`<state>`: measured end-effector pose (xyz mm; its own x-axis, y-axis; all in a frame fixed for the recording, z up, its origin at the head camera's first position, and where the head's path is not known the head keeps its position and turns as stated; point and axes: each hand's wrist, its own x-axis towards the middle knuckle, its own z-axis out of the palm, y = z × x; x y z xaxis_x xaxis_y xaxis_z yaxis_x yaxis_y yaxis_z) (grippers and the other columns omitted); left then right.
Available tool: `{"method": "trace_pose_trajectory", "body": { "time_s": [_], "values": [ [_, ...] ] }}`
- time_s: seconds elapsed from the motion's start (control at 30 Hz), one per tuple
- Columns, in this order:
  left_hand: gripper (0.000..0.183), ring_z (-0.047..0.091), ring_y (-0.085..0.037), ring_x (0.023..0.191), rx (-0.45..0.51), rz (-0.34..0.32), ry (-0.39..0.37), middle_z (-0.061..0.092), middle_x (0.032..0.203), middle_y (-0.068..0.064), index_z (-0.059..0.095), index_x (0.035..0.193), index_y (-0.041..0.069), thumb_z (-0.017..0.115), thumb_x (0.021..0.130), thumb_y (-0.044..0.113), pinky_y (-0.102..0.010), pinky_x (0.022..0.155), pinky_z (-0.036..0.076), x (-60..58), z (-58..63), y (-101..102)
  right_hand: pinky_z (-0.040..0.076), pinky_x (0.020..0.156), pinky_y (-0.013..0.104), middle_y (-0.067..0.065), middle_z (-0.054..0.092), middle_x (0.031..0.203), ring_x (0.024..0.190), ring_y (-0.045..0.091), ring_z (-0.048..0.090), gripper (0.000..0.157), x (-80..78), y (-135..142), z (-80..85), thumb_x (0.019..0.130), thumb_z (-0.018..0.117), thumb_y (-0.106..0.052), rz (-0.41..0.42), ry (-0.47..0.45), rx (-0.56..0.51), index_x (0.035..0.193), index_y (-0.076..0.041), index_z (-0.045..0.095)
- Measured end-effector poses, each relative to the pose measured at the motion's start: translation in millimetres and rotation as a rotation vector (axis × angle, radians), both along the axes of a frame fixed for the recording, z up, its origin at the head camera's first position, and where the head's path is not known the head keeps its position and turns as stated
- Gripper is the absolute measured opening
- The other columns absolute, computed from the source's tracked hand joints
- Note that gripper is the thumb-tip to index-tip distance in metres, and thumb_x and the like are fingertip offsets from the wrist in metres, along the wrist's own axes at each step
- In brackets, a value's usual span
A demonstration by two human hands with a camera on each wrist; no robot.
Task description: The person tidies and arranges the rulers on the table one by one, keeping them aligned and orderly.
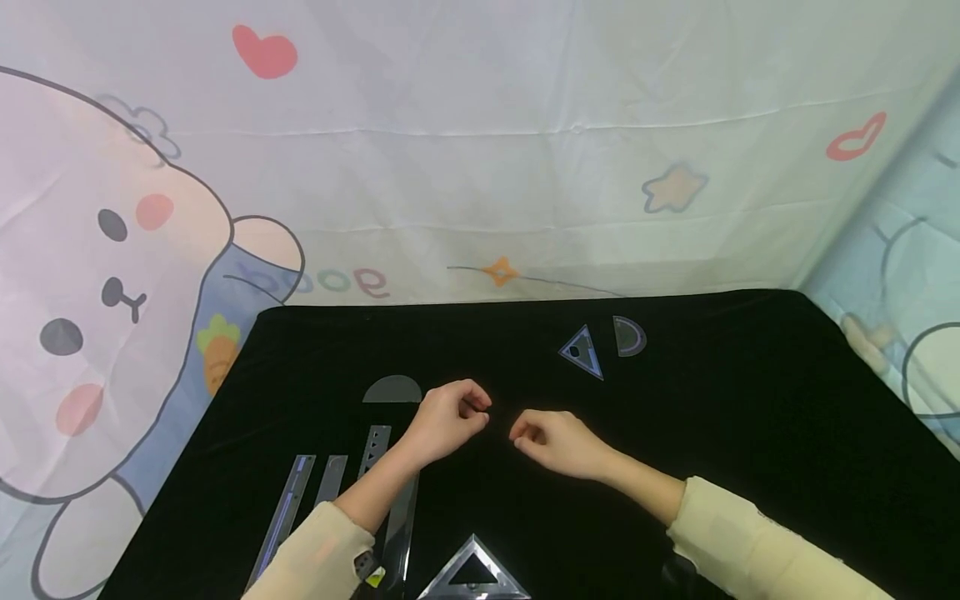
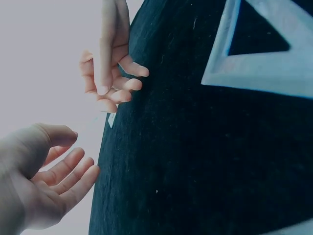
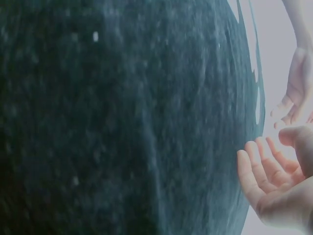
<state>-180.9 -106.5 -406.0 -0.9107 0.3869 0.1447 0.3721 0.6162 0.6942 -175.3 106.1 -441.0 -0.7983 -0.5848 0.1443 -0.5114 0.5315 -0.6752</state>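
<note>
Black cloth (image 1: 750,400) over the worktop (image 1: 450,333), far edge against a pale printed sheet (image 1: 517,183), left and right edges spreading wider towards the near side. Above the middle, well in from those edges, the left hand (image 1: 452,418) and the right hand (image 1: 561,442), both released, fingers loosely bent, facing each other across a narrow gap.

Just left of the left hand, a clear semicircular plate (image 1: 392,390), lying flat, straight side towards the near side. Beyond the right hand and apart from it, a small blue-edged triangle (image 1: 592,360), with a small protractor (image 1: 628,336) just to its right; both short of the far edge, with a strip of cloth between.

On the near left, side by side: a striped ruler (image 1: 287,508) outermost, then a grey ruler (image 1: 332,477), a ruler with cut-outs (image 1: 375,442) and a wide clear strip (image 1: 401,533), partly hidden by the left forearm (image 1: 378,492) and left sleeve (image 1: 315,554). Slim bands of cloth between, so tight room there. On the near side, below the gap between hands, a large clear triangle (image 1: 491,567). Rightward, a broad sweep of cloth out to the right edge, crossed nearer by the right sleeve (image 1: 765,533).
</note>
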Motion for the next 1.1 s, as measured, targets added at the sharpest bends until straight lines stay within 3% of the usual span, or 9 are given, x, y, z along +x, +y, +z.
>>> {"method": "trace_pose_trajectory", "body": {
  "time_s": [0.43,0.73,1.1],
  "values": [
    [0.02,0.061,-0.019,0.092,-0.011,0.044,-0.081,0.063,0.106,-0.005,0.063,0.105,0.01,0.063,0.086,0.016,-0.029,0.074,0.053,-21.9,-6.3,24,0.05,0.065,0.022,-0.002,0.064,0.087,0.073,0.006,0.059,0.012,-28.4,20,3.8,0.088,0.059,-0.013,-0.154,0.108,-0.002,0.097,-0.01,0.065],
    [0.027,0.061,-0.022,0.1,0.035,0.087,-0.156,0.061,0.115,-0.005,0.061,0.112,0.009,0.061,0.087,0.018,-0.035,0.082,0.052,-38.2,-9.1,39,0.053,0.074,0.033,0.006,0.066,0.099,0.084,0.017,0.064,0.022,-43.6,34,11.4,0.09,0.057,-0.017,-0.245,0.073,0.013,0.107,-0.006,0.063],
    [0.027,0.061,-0.021,0.099,0.1,0.108,-0.194,0.062,0.114,-0.007,0.061,0.113,0.008,0.059,0.088,0.019,-0.034,0.081,0.052,-50.8,-8.1,50,0.052,0.078,0.041,0.012,0.065,0.105,0.092,0.025,0.063,0.029,-60.2,52,19.8,0.091,0.055,-0.02,-0.342,0.032,0.064,0.115,-0.004,0.06]
  ]
}}
